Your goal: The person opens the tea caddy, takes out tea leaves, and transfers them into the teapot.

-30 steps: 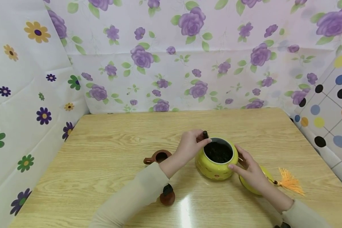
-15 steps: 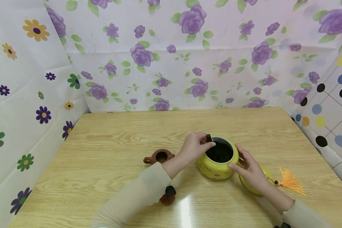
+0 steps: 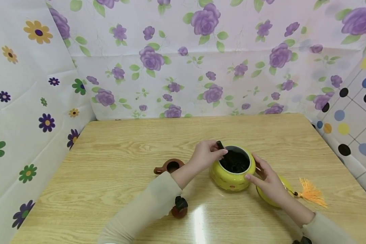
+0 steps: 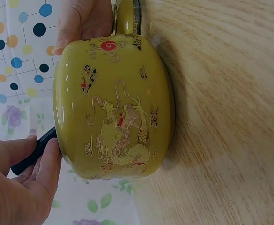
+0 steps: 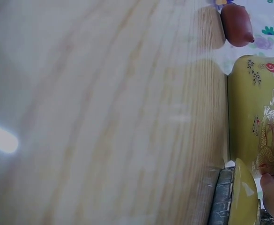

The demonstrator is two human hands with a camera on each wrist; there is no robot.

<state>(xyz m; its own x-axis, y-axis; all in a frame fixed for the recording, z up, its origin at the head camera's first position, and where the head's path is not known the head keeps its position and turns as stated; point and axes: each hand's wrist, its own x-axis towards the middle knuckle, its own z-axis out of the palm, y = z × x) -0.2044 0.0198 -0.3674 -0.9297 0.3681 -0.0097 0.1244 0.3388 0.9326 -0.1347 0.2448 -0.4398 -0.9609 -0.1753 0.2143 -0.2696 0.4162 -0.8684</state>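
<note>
A yellow jar (image 3: 230, 184) with a dragon design stands upright on the table, with dark leaf-like contents (image 3: 236, 162) inside. My left hand (image 3: 205, 156) pinches a dark stick-like utensil (image 4: 36, 152) between thumb and fingers at the jar's left rim. Its lower end goes down into the jar, mostly lost among the dark contents. My right hand (image 3: 269, 184) holds the jar's right side, thumb at the front near the rim and fingers behind. Beneath that hand lies the jar's yellow lid (image 3: 265, 198), partly covered, with an orange tassel (image 3: 312, 194).
A brown clay teapot (image 3: 163, 168) without its lid stands left of the jar, partly behind my left forearm. Nearer the front, a small round reddish-brown piece (image 3: 179, 212) lies beside the left wrist. Flowered cloth (image 3: 177, 84) hangs behind the wooden table (image 3: 125, 139).
My left hand shifts slightly right with the utensil, then back left, the utensil's upper end tilting along. The right hand stays on the jar.
</note>
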